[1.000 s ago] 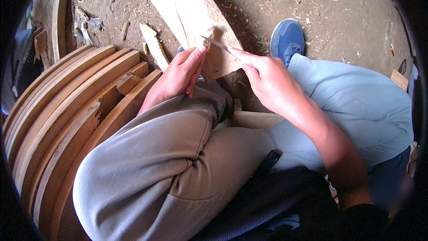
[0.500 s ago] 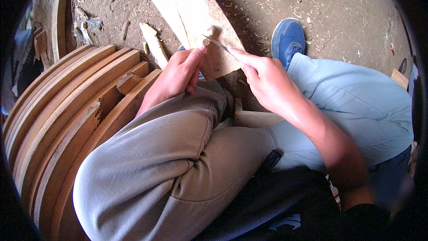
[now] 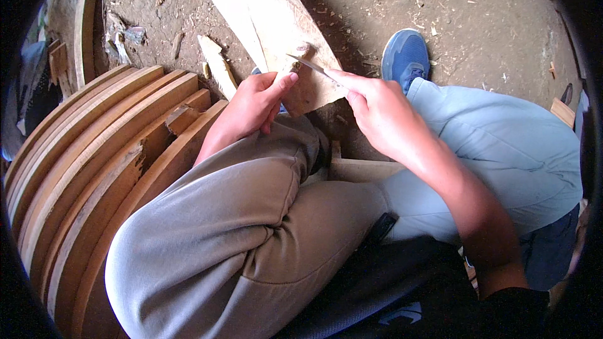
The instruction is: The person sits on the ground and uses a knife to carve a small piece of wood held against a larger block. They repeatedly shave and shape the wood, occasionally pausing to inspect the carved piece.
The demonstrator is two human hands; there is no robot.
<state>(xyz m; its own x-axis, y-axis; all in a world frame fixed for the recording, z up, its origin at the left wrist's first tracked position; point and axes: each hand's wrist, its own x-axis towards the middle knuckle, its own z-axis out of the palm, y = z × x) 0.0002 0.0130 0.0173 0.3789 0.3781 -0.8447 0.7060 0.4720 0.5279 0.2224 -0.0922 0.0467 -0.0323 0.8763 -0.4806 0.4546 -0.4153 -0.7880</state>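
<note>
My right hand [image 3: 384,112] is closed round a knife [image 3: 316,67], its thin blade pointing up and left. My left hand [image 3: 250,105] is closed on a small wooden piece [image 3: 294,68], thumb along its side; the rest of the piece is hidden by the fingers. The blade's tip lies close to the top of that piece; whether it touches, I cannot tell. Beneath both stands a pale, broad wooden block [image 3: 270,16], tilted, with a crack down its face and a dark spot near the blade.
Several curved-looking brown planks [image 3: 94,157] are stacked at my left. A split wood scrap [image 3: 217,66] lies beside the block. Wood chips dot the earthen floor [image 3: 477,31]. My blue shoe [image 3: 405,56] is right of the block; a wooden bar [image 3: 364,170] sits between my legs.
The blade has shifted slightly down and turned against the small wooden piece. My left thumb has moved a little lower and right. The block has barely moved.
</note>
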